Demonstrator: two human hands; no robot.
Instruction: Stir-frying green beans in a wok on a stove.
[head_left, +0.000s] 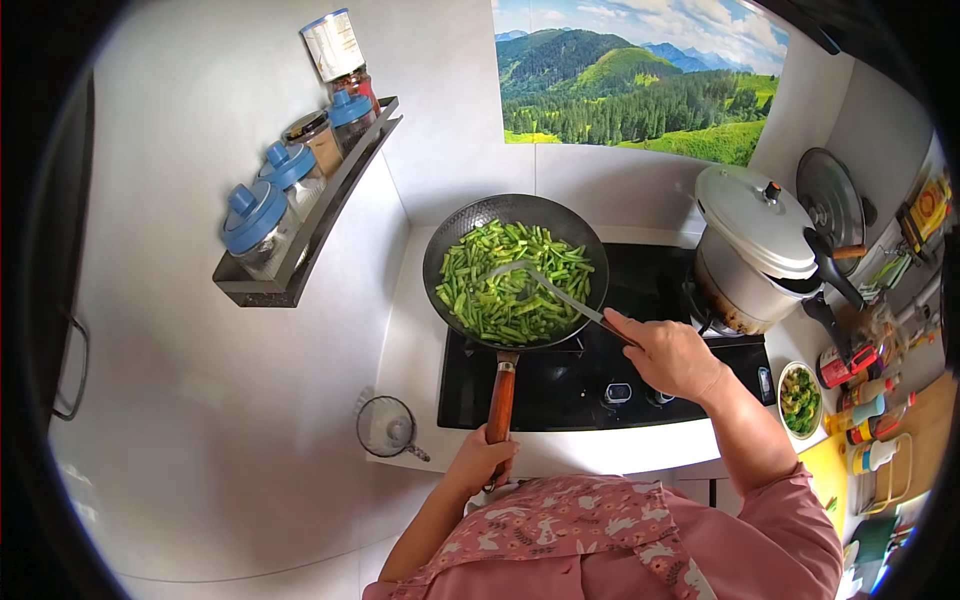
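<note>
A dark wok (487, 210) sits over the left burner of a black glass gas stove (555, 397). Cut green beans (487, 304) are spread across its inside. My left hand (480, 459) grips the wok's wooden handle (502, 397) near its lower end. In my right hand (667, 356) is a metal spatula (562, 295) with a wooden grip. The spatula's blade lies among the beans near the middle of the wok, partly covered by them.
A pressure cooker (739, 289) stands on the right burner, its lid resting tilted on top. A bowl of green vegetables (799, 401) and several bottles (870, 416) are at the right. A glass jug (386, 426) stands at the counter's left edge. Jars (262, 221) line a wall shelf (292, 281).
</note>
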